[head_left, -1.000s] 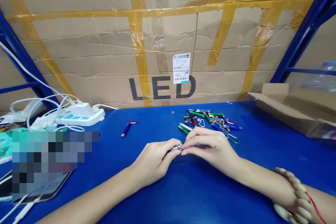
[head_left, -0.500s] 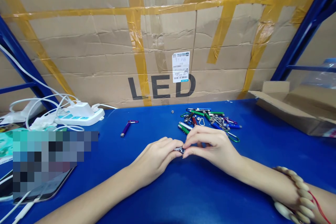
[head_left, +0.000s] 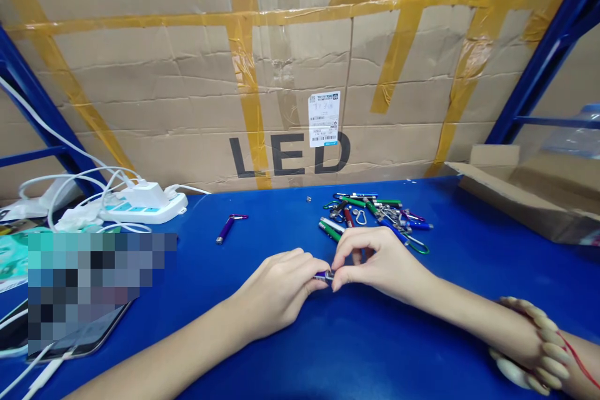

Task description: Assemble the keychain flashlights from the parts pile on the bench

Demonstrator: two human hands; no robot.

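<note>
Both hands meet low over the blue table (head_left: 356, 337). My left hand (head_left: 281, 287) is closed round the body of a small keychain flashlight (head_left: 323, 276). My right hand (head_left: 375, 262) pinches the silver end of the same flashlight with thumb and forefinger. Just behind my right hand lies a pile of several coloured keychain flashlights (head_left: 375, 215) with clips. A single purple flashlight (head_left: 227, 229) lies apart to the left. A tiny silver part (head_left: 308, 199) rests near the back.
A taped cardboard box marked LED (head_left: 290, 75) forms the back wall. At the left are a white power strip (head_left: 140, 203) with cables and a tablet (head_left: 89, 337). An open cardboard box (head_left: 529, 194) lies at the right. Blue rack posts flank both sides.
Both hands have drifted slightly down and right with the flashlight. The right fingers have shifted their pinch on its silver end.
</note>
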